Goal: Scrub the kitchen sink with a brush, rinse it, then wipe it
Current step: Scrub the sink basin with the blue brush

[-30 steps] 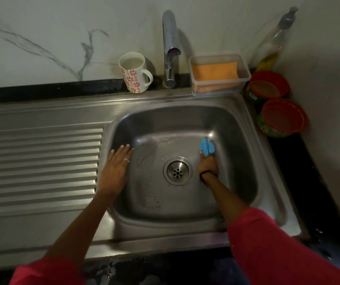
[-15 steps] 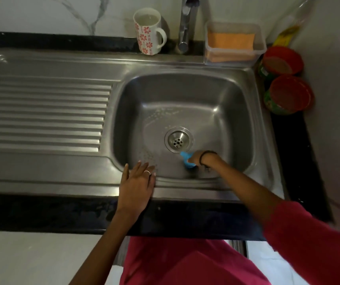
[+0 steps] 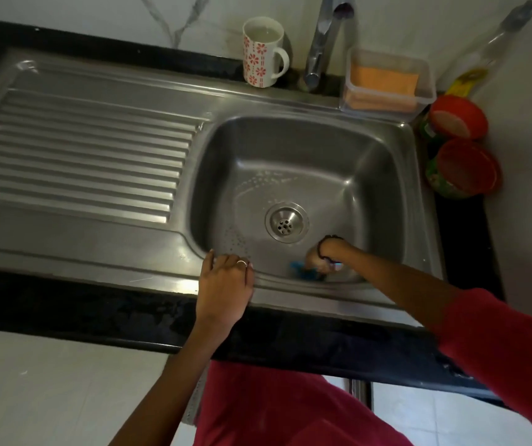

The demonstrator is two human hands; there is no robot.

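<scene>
While gripping the blue brush [image 3: 304, 272], right hand [image 3: 321, 257] down inside the sink [image 3: 306, 188], fingers curled round the handle, bristles against the basin's near wall just right of the drain [image 3: 286, 223]. Dark band on that wrist. Left hand [image 3: 226, 284] laid flat on the sink's near rim at the basin's near-left corner, fingers relaxed and mostly straight, holding nothing, a ring on one finger. Water droplets scattered over the basin floor left of and beyond the drain. Ribbed draining board [image 3: 81, 156] filling the left part of the sink unit, toward the counter's [image 3: 65, 304] left end. Along the far edge of the counter, a white mug [image 3: 263, 53] with red flowers, left of the tap [image 3: 322, 43]; right of the tap, a clear plastic box [image 3: 387, 80] with an orange cloth [image 3: 385, 80] inside. In the far-right corner, a clear bottle [image 3: 480, 53] with a yellow label leaning against the wall, and near it two round containers with red lids [image 3: 461, 146], one just beside the other along the right edge. Red sleeves on both arms, red clothing below the counter's near edge.
</scene>
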